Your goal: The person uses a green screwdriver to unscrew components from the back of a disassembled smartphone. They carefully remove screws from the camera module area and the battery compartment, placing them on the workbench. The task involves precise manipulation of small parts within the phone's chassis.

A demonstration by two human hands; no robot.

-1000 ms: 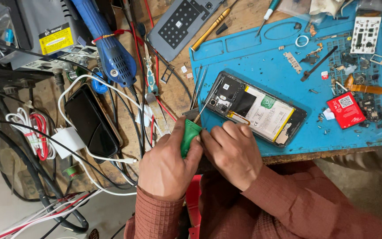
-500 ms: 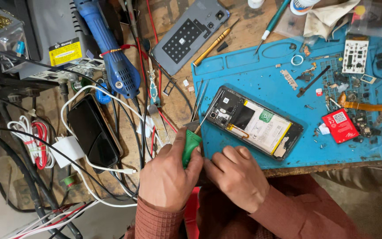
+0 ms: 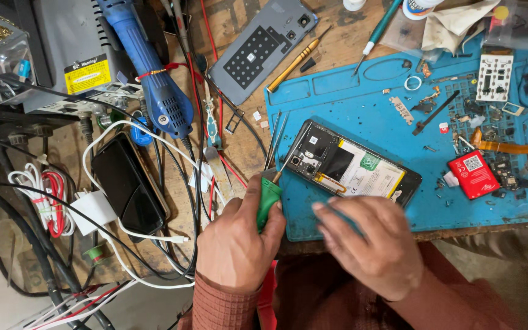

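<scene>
**Right hand lifts off the phone**

Now the right hand (image 3: 368, 250) has slid back from the opened black phone with its back cover off (image 3: 352, 166) and hovers blurred, fingers loose, holding nothing. That phone lies flat near the front edge of the blue rubber repair mat (image 3: 337, 101), insides up, easy to reach. Beside it, the left hand (image 3: 236, 241) grips a green-handled screwdriver (image 3: 269, 198), tip touching the phone's top corner.

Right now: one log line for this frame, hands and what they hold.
left hand: grips green-handled screwdriver, tip at opened phone | right hand: on blue mat beside phone, holds nothing visible
</scene>
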